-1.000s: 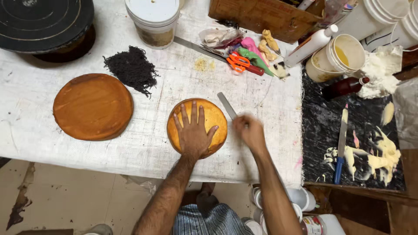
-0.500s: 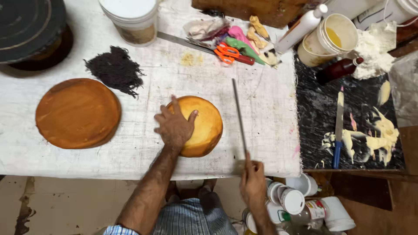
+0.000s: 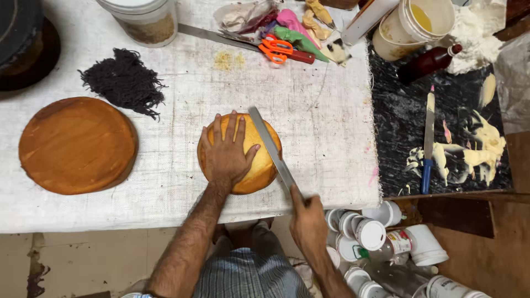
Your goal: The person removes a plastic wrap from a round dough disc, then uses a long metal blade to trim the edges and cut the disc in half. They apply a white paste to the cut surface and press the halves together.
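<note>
A small round golden cake (image 3: 259, 160) lies on the white cloth-covered table (image 3: 309, 110). My left hand (image 3: 228, 152) rests flat on top of it, fingers spread. My right hand (image 3: 308, 219), just off the table's front edge, grips the handle of a long knife (image 3: 270, 146). The blade runs diagonally up-left across the cake's right side, its tip past the cake's top edge.
A larger brown round cake (image 3: 76, 144) sits at the left, a dark shredded pile (image 3: 124, 81) behind it. Orange scissors (image 3: 279, 48), piping bags (image 3: 298, 30), tubs (image 3: 408, 25) and a bottle (image 3: 428, 62) lie at the back. A black board (image 3: 441, 138) holds a spatula (image 3: 428, 138) and cream. White jars (image 3: 381, 237) stand below.
The knife swung from lying right of the cake to crossing its right side. My left hand went from gripping the cake's left edge to lying flat on top.
</note>
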